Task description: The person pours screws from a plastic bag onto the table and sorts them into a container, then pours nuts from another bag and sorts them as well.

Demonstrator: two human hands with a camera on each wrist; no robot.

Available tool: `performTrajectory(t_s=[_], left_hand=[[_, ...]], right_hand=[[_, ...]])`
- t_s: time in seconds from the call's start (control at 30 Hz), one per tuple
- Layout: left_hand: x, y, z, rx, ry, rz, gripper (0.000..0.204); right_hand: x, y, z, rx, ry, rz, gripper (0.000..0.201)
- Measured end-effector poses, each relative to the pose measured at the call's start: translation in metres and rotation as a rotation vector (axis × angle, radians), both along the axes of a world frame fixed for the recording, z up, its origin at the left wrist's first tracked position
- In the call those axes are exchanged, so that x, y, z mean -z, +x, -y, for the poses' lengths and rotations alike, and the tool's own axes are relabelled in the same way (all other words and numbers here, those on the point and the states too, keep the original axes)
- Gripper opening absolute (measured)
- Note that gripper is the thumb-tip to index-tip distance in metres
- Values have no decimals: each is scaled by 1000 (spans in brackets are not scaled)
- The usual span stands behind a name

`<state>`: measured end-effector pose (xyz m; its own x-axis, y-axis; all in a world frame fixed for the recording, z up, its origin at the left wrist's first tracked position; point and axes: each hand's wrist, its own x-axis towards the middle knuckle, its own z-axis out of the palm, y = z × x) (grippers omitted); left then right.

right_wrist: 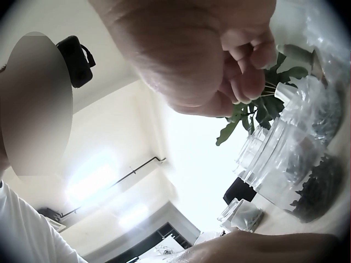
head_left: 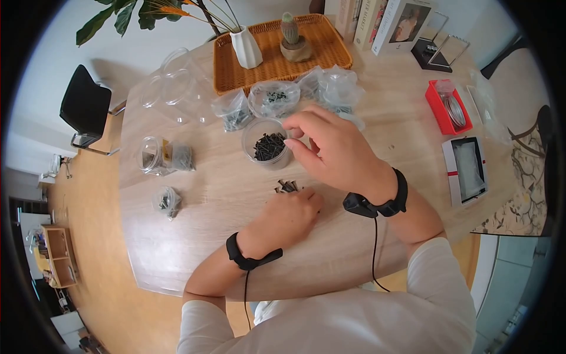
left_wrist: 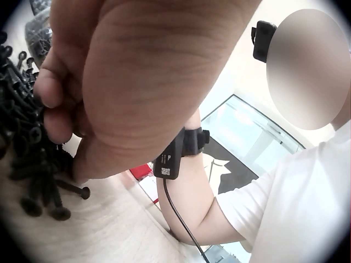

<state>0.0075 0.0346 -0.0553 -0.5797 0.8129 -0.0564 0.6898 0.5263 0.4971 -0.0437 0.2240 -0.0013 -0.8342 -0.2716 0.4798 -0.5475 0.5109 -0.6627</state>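
- Left hand (head_left: 289, 213): fingers curled at the near pile (head_left: 287, 187); whether they hold a screw, I cannot tell.
- Right hand (head_left: 336, 144): half open at the jar's right rim, thumb and forefinger apart, nothing seen between them.
- Pile: black screws with round, flared heads and threaded shanks, lying crisscross on the table (head_left: 218, 236).
- Jar (head_left: 250, 152): clear, lidless, just beyond the pile, with similar black screws (head_left: 269, 146) heaped inside.
- Far: bags (head_left: 236, 118), then a wicker tray (head_left: 262, 38).
- Right: red box (head_left: 437, 115).

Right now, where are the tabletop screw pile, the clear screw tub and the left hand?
Black screw pile (left_wrist: 34, 134), left wrist view: pile's middle.
Clear screw tub (head_left: 253, 131), head view: bare inner wall.
Left hand (head_left: 288, 215), head view: its back.
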Motion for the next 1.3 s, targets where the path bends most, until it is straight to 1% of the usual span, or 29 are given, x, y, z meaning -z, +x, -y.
performTrajectory(t_s=[0.17, 0.27, 0.33, 0.37, 0.4, 0.43, 0.47, 0.5, 0.53, 0.57, 0.6, 0.63, 0.67, 0.7, 0.73, 0.8, 0.83, 0.9, 0.93, 0.97, 1.0, 1.03, 1.07, 1.1, 1.13, 1.17, 1.2, 1.23, 1.3], left_hand=[[-3, -1, 0, -10, -2, 8, 17], [-11, -5, 4, -40, 39, 33, 16], [-18, -10, 9, -73, 126, 47, 17], [-25, -13, 12, -69, 121, 39, 17], [-35, -17, 17, -60, 165, 30, 16], [-46, -21, 22, -52, 204, 16, 15], [-56, -25, 28, -50, 187, -3, 15], [-66, -27, 34, -100, 213, 63, 15], [-76, -29, 38, -148, 241, 130, 15], [-87, -32, 42, -135, 230, 113, 15], [-98, -33, 46, -227, 280, 80, 14], [-103, -34, 48, -321, 337, 50, 15], [-105, -36, 49, -380, 427, -8, 14], [-107, -38, 50, -380, 433, -15, 14], [-110, -41, 52, -379, 530, -103, 16], [-115, -45, 55, -345, 687, -295, 24], [-112, -45, 56, -353, 695, -294, 24], [-105, -43, 59, -430, 980, -359, 23], [-103, -43, 61, -420, 998, -386, 27], [-105, -44, 62, -441, 1003, -384, 27], [-109, -47, 64, -392, 848, -462, 30], [-110, -51, 65, -347, 690, -533, 33], [-108, -56, 66, -328, 581, -469, 35], [-106, -55, 66, -358, 586, -461, 35], [-104, -53, 64, -409, 472, -427, 34], [-103, -52, 64, -455, 361, -392, 33], [-102, -51, 65, -457, 355, -383, 30], [-104, -50, 67, -476, 372, -379, 30], [-109, -46, 74, -400, 304, -237, 25]], right_hand=[[5, 1, -2, -47, 83, 12, 20], [5, 0, -3, -64, 129, 27, 16], [7, 0, -6, -76, 142, 27, 15], [8, 1, -10, -102, 215, 73, 12], [9, 2, -13, -127, 284, 115, 9], [9, 2, -16, -125, 272, 99, 9], [9, 4, -19, -199, 452, 217, 11], [10, 5, -22, -267, 632, 334, 13], [16, 7, -23, -255, 616, 317, 13], [28, 8, -25, -327, 623, 306, 15], [38, 9, -24, -401, 635, 298, 18], [45, 9, -22, -391, 635, 289, 18], [48, 9, -19, -405, 646, 342, 20], [49, 8, -18, -422, 660, 397, 23], [49, 6, -18, -421, 668, 392, 23], [46, 4, -15, -433, 701, 479, 24], [43, 2, -15, -438, 710, 481, 24], [36, -1, -11, -447, 750, 589, 24], [37, -1, -11, -460, 761, 595, 24], [38, 0, -12, -425, 715, 586, 23], [40, 0, -12, -393, 670, 579, 22], [43, -1, -12, -413, 688, 588, 22], [46, -3, -12, -398, 685, 567, 21], [49, -4, -12, -383, 682, 545, 20], [50, -5, -12, -404, 702, 550, 20], [50, -6, -13, -395, 669, 555, 20], [48, -6, -14, -382, 637, 561, 20], [45, -7, -14, -390, 661, 563, 20], [38, -8, -14, -396, 622, 578, 20]])
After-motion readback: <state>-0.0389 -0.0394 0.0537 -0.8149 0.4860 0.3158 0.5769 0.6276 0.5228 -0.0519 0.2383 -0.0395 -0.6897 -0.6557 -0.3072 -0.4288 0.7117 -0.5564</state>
